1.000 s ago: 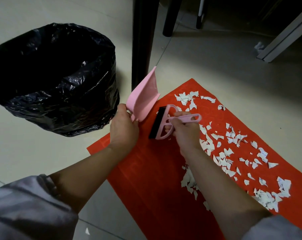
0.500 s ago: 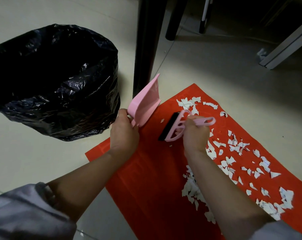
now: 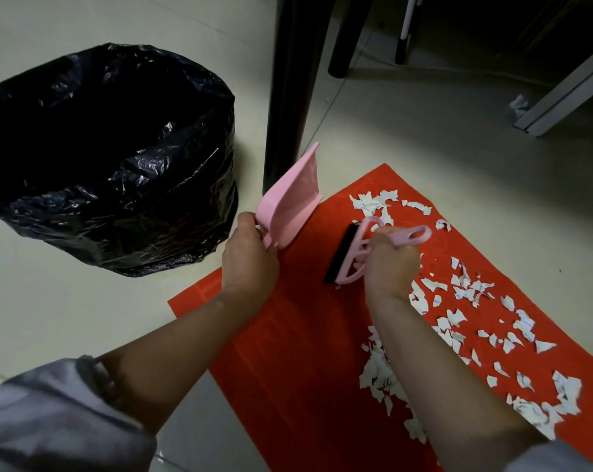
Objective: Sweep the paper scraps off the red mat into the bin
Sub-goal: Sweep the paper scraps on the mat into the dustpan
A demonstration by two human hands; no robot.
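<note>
A red mat (image 3: 298, 352) lies on the tiled floor, its right half strewn with several white paper scraps (image 3: 465, 287). My left hand (image 3: 249, 260) grips the handle of a pink dustpan (image 3: 290, 202), which is tipped up on its edge at the mat's left side. My right hand (image 3: 388, 267) holds a pink hand brush (image 3: 356, 253) with black bristles, which hangs just above the mat near the far scraps. The bin (image 3: 111, 158), lined with a black bag, stands on the floor left of the mat.
A dark table leg (image 3: 291, 90) rises just behind the dustpan, between bin and mat. More furniture legs (image 3: 342, 39) stand further back. A pale frame (image 3: 567, 90) lies at the upper right with a scrap beside it.
My right hand has carried the brush rightward, away from the dustpan and towards the far scraps. The dustpan stays tipped up in my left hand.
</note>
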